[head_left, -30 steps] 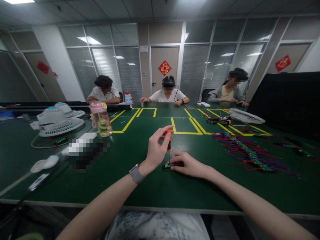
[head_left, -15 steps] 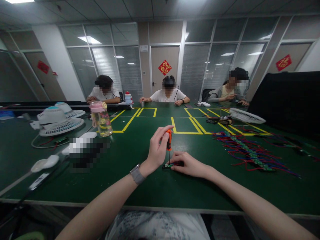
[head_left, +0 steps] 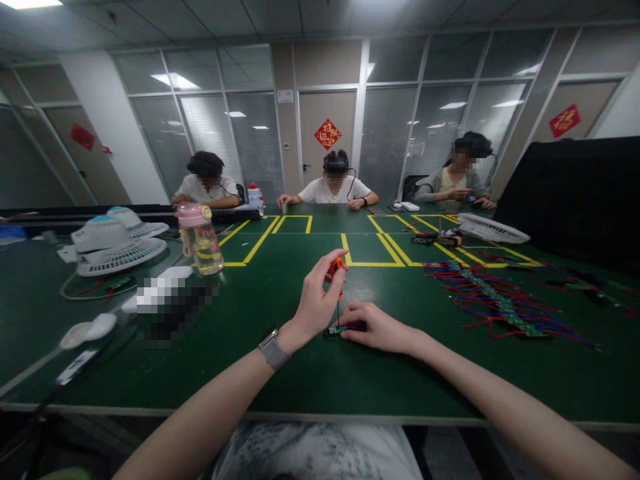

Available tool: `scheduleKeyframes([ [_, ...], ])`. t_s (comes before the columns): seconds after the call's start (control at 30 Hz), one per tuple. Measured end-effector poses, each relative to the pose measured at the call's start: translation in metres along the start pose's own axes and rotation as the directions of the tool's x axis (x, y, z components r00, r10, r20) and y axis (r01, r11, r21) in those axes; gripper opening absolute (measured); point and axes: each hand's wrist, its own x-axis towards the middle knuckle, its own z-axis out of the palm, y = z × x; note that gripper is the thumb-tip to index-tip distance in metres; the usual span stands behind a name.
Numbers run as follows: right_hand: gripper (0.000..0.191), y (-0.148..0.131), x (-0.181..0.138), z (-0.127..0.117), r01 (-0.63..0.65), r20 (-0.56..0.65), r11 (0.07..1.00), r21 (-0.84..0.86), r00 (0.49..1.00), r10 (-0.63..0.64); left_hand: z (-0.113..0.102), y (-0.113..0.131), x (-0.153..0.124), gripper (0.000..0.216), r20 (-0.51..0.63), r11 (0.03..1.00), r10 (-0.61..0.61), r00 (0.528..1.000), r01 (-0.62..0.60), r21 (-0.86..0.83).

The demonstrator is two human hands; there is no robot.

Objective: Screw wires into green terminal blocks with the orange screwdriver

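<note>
My left hand (head_left: 320,287), with a grey-strapped watch on its wrist, is closed around the orange and black handle of a screwdriver (head_left: 337,268). The screwdriver stands upright, its thin shaft running down to a small green circuit board (head_left: 335,331) on the table. Beside the shaft, my right hand (head_left: 377,327) pinches the right end of this board and presses it to the tabletop. Part of the board lies hidden under the right fingers. Something dark shows beneath the right palm, too covered to name.
On the green table (head_left: 300,387), a row of circuit boards (head_left: 495,297) with red and blue wires lies to the right. A pink-lidded bottle (head_left: 203,240) and white fans (head_left: 120,247) stand left. Three people sit across the table. A black screen-like panel (head_left: 580,207) rises far right.
My left fingers have shifted their grip on the screwdriver handle, which looks turned. The right hand and the board stay in place. The whole view has moved slightly.
</note>
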Motion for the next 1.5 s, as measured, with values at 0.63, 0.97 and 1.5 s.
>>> scheduleKeyframes([
  [0.63,0.021,-0.0028,-0.0002,-0.0021,-0.003,0.006,0.999,-0.032,1.0,0.003,-0.0007,0.0015,-0.0008,0.035,0.003,0.999,0.032,0.999,-0.032,0.019],
  [0.97,0.024,-0.0024,-0.0003,-0.0015,0.002,0.004,1.0,-0.027,1.0,-0.002,-0.0038,-0.0013,0.0051,0.031,-0.127,0.985,-0.098,0.987,0.078,-0.154],
  [1.5,0.025,-0.0016,-0.0003,-0.0014,0.013,0.001,1.0,-0.016,1.0,-0.013,-0.0041,-0.0022,0.0054,0.029,-0.123,0.993,-0.046,0.991,0.032,-0.109],
])
